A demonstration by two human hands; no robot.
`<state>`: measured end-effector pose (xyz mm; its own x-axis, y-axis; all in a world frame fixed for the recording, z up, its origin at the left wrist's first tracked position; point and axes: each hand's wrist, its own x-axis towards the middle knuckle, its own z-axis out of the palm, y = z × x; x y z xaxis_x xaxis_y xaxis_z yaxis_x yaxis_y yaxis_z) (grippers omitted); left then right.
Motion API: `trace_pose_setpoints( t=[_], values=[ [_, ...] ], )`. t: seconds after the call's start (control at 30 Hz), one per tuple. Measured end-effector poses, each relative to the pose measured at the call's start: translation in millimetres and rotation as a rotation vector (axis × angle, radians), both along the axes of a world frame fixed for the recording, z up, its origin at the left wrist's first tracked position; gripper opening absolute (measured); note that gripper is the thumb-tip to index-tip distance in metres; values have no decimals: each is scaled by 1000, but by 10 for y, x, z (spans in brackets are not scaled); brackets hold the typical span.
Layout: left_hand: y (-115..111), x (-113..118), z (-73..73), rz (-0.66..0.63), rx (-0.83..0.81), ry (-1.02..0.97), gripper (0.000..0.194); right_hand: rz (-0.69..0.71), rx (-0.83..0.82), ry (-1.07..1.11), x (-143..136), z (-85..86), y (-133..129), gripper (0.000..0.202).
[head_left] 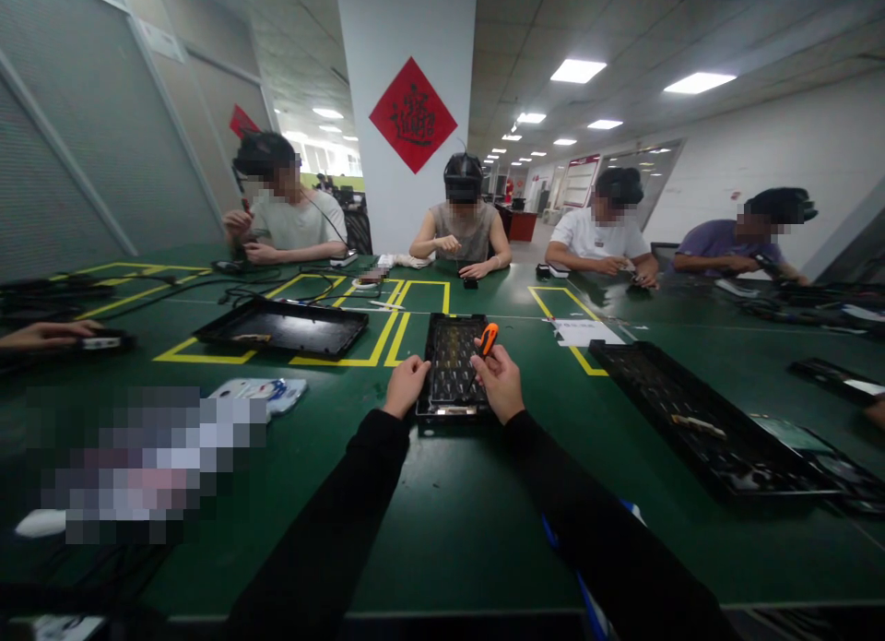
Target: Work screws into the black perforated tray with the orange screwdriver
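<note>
Green desk: black rectangular tray lies midway along its near side. Left hand: fingers together, pinching at the tray's left edge. Right hand, at the tray's right side: clamped on an orange-and-black screwdriver, shaft pointing down into the tray.

Plain black long sleeves reaching the wrists, both hands bare.
</note>
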<state>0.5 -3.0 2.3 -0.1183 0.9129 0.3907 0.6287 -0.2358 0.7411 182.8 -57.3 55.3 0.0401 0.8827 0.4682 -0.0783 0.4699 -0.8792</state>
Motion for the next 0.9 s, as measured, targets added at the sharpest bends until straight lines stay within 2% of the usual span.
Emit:
trace_pose_setpoints(
  t=[0.17,0.3,0.6,0.9],
  values=[
    [-5,-2,0,5,-6,-13,33,2,-9,72,7,-8,45,39],
    [14,-11,-24,-10,10,-13,33,31,6,60,10,-9,44,34],
    [35,-1,-28,6,-8,-23,33,13,-4,21,-6,-28,40,46],
    [25,-9,-29,-12,20,-25,33,51,16,39,-15,-32,44,42]
  ],
)
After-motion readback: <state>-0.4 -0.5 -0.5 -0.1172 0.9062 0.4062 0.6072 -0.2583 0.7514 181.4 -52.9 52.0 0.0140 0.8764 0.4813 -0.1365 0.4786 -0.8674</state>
